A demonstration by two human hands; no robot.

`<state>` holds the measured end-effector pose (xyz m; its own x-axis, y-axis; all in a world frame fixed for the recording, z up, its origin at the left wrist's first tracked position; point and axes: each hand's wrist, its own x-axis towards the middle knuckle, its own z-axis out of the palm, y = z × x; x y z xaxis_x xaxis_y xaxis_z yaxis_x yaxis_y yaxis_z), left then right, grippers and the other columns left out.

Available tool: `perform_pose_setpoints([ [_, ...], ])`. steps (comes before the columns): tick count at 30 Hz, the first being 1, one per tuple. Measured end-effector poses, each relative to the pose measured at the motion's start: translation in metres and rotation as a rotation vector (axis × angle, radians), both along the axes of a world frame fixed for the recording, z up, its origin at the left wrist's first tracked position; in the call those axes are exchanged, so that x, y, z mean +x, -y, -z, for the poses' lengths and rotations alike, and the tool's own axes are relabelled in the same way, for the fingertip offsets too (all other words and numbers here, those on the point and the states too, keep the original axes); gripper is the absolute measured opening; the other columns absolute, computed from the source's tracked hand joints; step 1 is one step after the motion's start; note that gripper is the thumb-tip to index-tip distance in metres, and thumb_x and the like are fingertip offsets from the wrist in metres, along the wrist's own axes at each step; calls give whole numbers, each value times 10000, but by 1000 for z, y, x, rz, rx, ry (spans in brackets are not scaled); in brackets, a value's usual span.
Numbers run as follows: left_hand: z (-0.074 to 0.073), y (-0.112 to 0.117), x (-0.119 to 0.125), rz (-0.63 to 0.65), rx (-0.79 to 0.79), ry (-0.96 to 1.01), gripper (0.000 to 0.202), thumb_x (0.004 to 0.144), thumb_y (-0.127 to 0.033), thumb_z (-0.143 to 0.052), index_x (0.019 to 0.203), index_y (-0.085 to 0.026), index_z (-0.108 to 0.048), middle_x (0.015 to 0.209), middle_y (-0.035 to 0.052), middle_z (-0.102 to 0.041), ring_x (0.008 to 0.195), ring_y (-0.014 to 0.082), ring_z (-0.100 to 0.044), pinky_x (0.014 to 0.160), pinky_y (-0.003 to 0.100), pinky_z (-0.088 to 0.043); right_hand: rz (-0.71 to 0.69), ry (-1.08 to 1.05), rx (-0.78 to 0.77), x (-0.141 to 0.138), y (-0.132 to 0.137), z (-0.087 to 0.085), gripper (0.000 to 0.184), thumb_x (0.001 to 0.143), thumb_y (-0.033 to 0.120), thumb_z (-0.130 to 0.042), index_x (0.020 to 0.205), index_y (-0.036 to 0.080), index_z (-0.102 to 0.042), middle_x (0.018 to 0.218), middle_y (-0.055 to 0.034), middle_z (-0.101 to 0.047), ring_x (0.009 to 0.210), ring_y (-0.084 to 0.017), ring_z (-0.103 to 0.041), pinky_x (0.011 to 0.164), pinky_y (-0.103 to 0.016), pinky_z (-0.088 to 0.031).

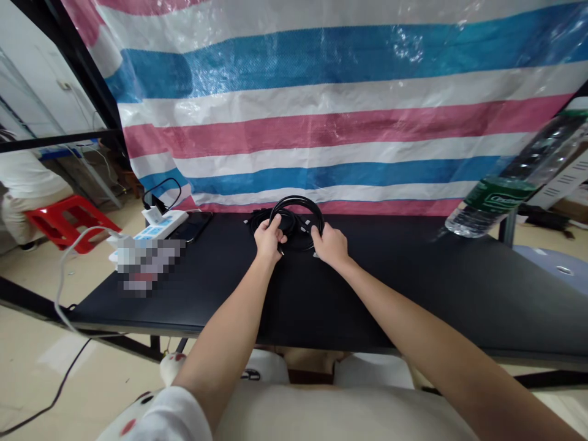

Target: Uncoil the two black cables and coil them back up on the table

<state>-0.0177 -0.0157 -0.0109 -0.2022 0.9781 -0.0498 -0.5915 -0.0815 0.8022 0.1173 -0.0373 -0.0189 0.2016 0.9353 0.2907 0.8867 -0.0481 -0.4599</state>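
A coil of black cable point(296, 215) lies at the far middle of the black table point(413, 288), partly lifted into a loop. My left hand point(269, 237) is closed round the left side of the coil. On the right side of the coil, my right hand point(329, 244) grips it with curled fingers. Small connector ends show among the strands between the two hands.
A white power strip point(158, 228) with a plugged charger and a dark phone point(193, 225) lie at the table's far left. A plastic water bottle point(519, 184) stands at the right. A striped tarp hangs behind. A red stool point(68, 220) and a seated person are at left.
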Motion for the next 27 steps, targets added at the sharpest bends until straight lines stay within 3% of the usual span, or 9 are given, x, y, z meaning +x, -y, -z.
perform_pose_setpoints([
  [5, 7, -14, -7, -261, 84, -151, 342, 632, -214, -757, 848, -211, -491, 528, -104, -493, 434, 76, -523, 501, 201, -438, 8, 117, -139, -23, -16, -24, 412, 947, 317, -322, 1020, 124, -678, 1015, -190, -706, 1004, -288, -659, 863, -363, -436],
  [8, 13, -19, -14, -393, 150, -324, 393, 687, -135, -658, 1043, -223, -520, 783, -4, -658, 756, 145, -680, 756, 280, -530, -24, 77, -169, -36, -32, -34, 434, 950, 303, -297, 1056, 132, -681, 1054, -174, -707, 1022, -268, -653, 885, -349, -424],
  [10, 16, -21, -19, -439, 138, -469, 470, 699, -107, -606, 1143, -237, -518, 965, 40, -688, 971, 181, -672, 905, 319, -505, -28, 50, -167, -43, -44, -37, 443, 950, 303, -288, 1062, 139, -684, 1081, -168, -703, 1040, -265, -645, 889, -350, -420],
  [15, 22, -24, -30, -403, -18, -866, 566, 704, -149, -597, 1260, -214, -515, 1244, 96, -637, 1231, 256, -553, 1073, 367, -399, -38, 43, -205, -52, -73, -35, 429, 936, 316, -319, 1067, 147, -691, 1149, -169, -679, 1110, -284, -601, 933, -407, -392],
  [20, 25, -25, -28, -319, -182, -1149, 631, 727, -191, -589, 1339, -123, -451, 1417, 217, -476, 1372, 328, -389, 1110, 439, -332, -52, 68, -219, -51, -92, -13, 384, 886, 340, -412, 980, 124, -716, 1089, -210, -682, 1123, -341, -545, 894, -466, -407],
  [24, 26, -25, -26, -284, -201, -1186, 623, 717, -200, -607, 1316, -98, -465, 1465, 245, -386, 1390, 345, -352, 1106, 421, -325, -26, 114, 14, -47, -92, 4, 404, 849, 341, -503, 1123, 81, -646, 1164, -253, -624, 1125, -365, -507, 882, -473, -403],
  [27, 24, -24, -28, -267, -215, -1186, 528, 720, -200, -604, 1235, -108, -533, 1420, 238, -432, 1355, 339, -401, 1085, 409, -349, -273, 206, 149, -44, -83, 7, 363, 916, 351, -432, 1146, 155, -633, 1200, -183, -614, 1130, -297, -511, 922, -421, -383],
])
